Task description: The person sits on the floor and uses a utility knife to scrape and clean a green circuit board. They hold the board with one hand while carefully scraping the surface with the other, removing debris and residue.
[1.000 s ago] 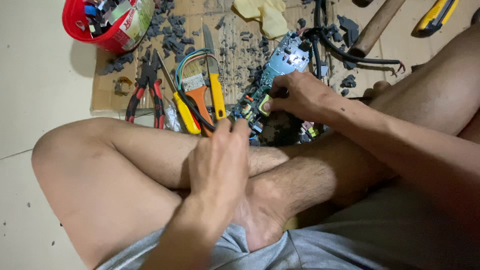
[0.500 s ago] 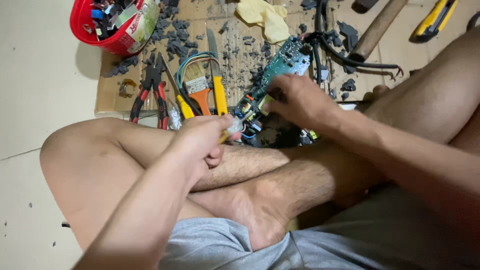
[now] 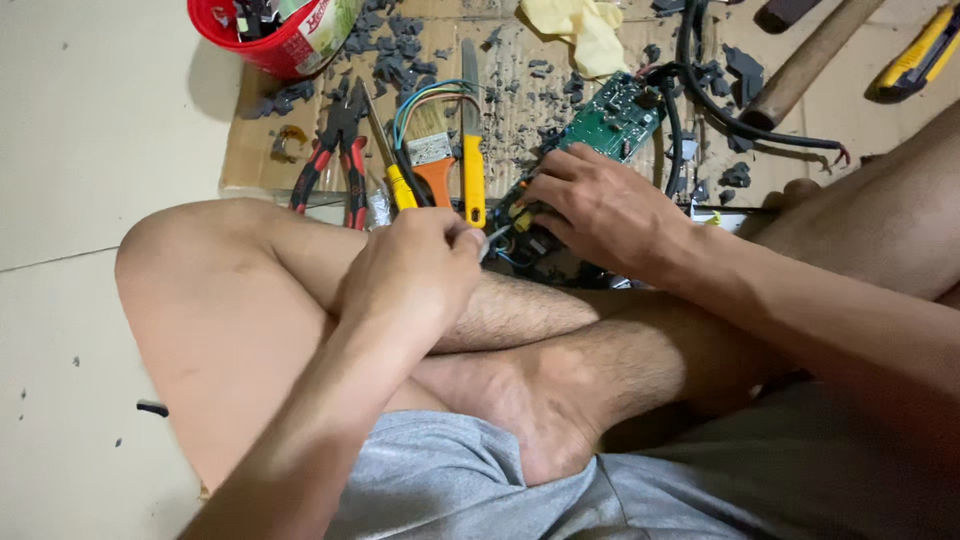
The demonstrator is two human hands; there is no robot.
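I sit cross-legged on the floor with a green circuit board (image 3: 612,118) in front of my shins. My right hand (image 3: 600,205) lies on the board's near end, fingers spread over its wires and yellow parts. My left hand (image 3: 415,275) rests on my left knee, fingers pinched on a thin metal tool tip (image 3: 492,238) that points toward the board. How the tool continues inside the fist is hidden.
On the cardboard sheet (image 3: 250,150) lie red-handled pliers (image 3: 335,165), a yellow screwdriver (image 3: 390,165), a paintbrush (image 3: 432,150), a yellow-handled blade (image 3: 472,150), grey debris and a yellow cloth (image 3: 585,25). A red tub (image 3: 275,30) stands far left, a wooden handle (image 3: 810,55) and a yellow cutter (image 3: 915,55) far right.
My left hand has risen from my ankle to my left knee and now pinches the thin tool. My right hand stays on the board. The camera has shifted closer.
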